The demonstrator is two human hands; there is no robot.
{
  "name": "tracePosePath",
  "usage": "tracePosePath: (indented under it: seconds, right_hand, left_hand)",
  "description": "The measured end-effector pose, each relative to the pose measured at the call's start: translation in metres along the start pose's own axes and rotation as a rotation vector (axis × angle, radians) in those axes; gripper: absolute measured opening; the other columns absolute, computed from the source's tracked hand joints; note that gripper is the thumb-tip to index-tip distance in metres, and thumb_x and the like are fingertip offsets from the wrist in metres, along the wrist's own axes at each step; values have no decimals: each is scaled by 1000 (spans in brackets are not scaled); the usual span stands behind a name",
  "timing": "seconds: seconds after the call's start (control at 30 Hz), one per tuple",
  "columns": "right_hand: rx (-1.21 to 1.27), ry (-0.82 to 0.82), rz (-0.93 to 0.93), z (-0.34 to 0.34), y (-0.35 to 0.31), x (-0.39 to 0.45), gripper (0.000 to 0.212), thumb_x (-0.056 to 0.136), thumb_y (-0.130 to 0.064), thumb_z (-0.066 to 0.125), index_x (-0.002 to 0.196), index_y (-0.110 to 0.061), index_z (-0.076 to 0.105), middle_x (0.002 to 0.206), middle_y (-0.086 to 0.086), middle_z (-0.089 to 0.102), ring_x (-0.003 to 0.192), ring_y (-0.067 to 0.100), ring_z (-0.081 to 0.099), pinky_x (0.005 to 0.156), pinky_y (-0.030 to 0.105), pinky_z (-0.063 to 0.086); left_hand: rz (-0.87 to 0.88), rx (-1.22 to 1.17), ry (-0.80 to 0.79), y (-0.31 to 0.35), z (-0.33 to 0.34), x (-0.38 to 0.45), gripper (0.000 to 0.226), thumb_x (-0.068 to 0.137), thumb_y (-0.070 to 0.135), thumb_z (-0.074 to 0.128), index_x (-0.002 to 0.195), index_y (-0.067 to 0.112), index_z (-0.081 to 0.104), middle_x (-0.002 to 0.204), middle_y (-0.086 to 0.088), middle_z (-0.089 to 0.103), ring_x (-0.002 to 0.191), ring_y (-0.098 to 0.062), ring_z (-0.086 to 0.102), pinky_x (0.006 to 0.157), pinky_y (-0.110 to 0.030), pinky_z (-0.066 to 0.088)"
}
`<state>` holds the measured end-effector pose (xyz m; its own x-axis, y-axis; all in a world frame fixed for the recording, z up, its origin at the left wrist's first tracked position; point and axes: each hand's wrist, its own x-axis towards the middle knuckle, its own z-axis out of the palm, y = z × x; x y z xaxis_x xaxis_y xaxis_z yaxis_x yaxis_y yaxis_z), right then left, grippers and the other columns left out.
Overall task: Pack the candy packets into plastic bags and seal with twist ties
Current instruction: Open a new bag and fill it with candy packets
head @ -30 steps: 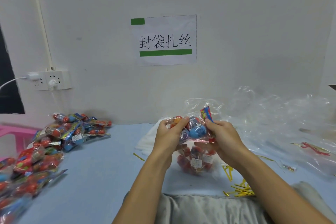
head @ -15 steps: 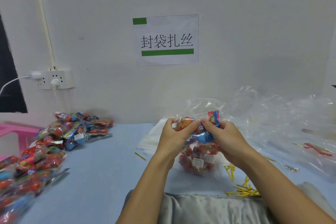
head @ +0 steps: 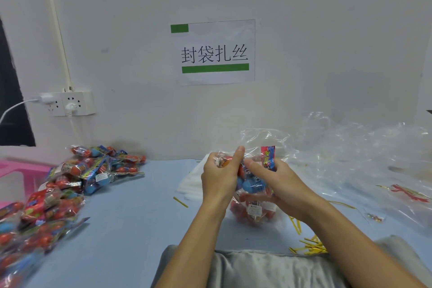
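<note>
The left hand (head: 219, 177) and the right hand (head: 278, 182) both squeezed the plastic bag (head: 254, 210) full of candy packets, held just above the blue worktop (head: 131, 222), near yellow twist ties (head: 308, 246)

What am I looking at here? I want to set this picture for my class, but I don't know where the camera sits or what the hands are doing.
The camera is worn on a person's head and looks forward and down, so the two bare arms are their own. Both hands, left hand and right hand, grip a clear plastic bag filled with candy packets, gathering its neck. On the blue table lie a heap of loose candy packets at left, yellow twist ties near the right arm, and empty clear bags at right. A paper sign hangs on the wall.
</note>
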<state>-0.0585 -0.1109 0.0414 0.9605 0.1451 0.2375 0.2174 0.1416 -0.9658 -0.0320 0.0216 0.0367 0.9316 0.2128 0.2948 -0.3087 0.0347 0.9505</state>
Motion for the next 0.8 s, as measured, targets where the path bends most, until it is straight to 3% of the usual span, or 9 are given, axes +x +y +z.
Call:
tracePosePath:
  seconds: [0.07,0.13,0.33,0.47,0.53,0.6,0.67,0.73,0.8]
  right_hand:
    - [18,-15,-4,-1,0,0,48,76,-37,79,112,-7,68,103,18,76,92,33,75,67,38,61]
    - [23,-9,-14,-2,1,0,45,74,-34,80,108,-6,71,102,19,75,91,33,75,66,35,60]
    - [-84,4,-53,-5,2,1,58,65,-43,85,106,-5,72,102,20,75,95,36,74,85,48,59]
    - [-132,37,-79,-11,-3,0,48,66,-38,83,102,-7,74,96,18,76,88,35,75,75,42,61]
    - [-116,88,-85,-17,-7,0,50,66,-35,82,103,-3,72,95,20,76,84,34,75,74,44,61]
    - [-31,165,-94,-26,-13,0,46,66,-30,80,100,-1,72,92,20,75,78,28,74,68,40,61]
    - [77,254,-115,-39,-20,0,39,69,-28,77,98,-3,72,89,15,76,75,23,74,61,35,61]
    - [179,360,-137,-53,-26,0,29,76,-27,77,96,-6,71,92,12,76,80,22,74,64,35,62]
    - [273,461,-155,-66,-29,0,19,83,-25,76,93,-10,71,93,10,76,83,21,74,65,35,62]
  left_hand:
    - [9,24,-11,-1,0,0,46,78,59,74,88,17,60,79,-2,70,78,-22,72,67,-39,62]
    - [23,20,-23,-1,0,0,47,78,59,75,89,16,61,79,-2,72,76,-19,73,67,-38,63]
    - [-5,-11,-87,0,2,-4,49,76,61,75,94,20,55,84,0,72,76,-14,73,68,-36,63]
    - [-84,-48,-214,7,-1,-6,68,67,74,64,103,17,56,90,-3,73,72,-13,73,54,-24,55]
    - [-103,-48,-206,11,-3,-4,71,73,76,53,109,15,57,96,-2,69,79,-10,68,59,-23,52]
    - [-57,82,-116,7,-10,2,54,88,64,54,117,18,54,105,2,62,90,-6,59,69,-23,46]
    - [-14,336,-61,-3,-17,9,41,95,44,61,126,18,51,119,-1,59,104,-15,56,84,-28,48]
    - [-52,580,-123,-13,-22,12,53,92,40,66,135,15,47,132,-6,54,122,-26,51,102,-41,45]
    - [-125,753,-201,-20,-24,11,63,88,43,70,136,10,46,132,-8,55,123,-28,52,105,-43,44]
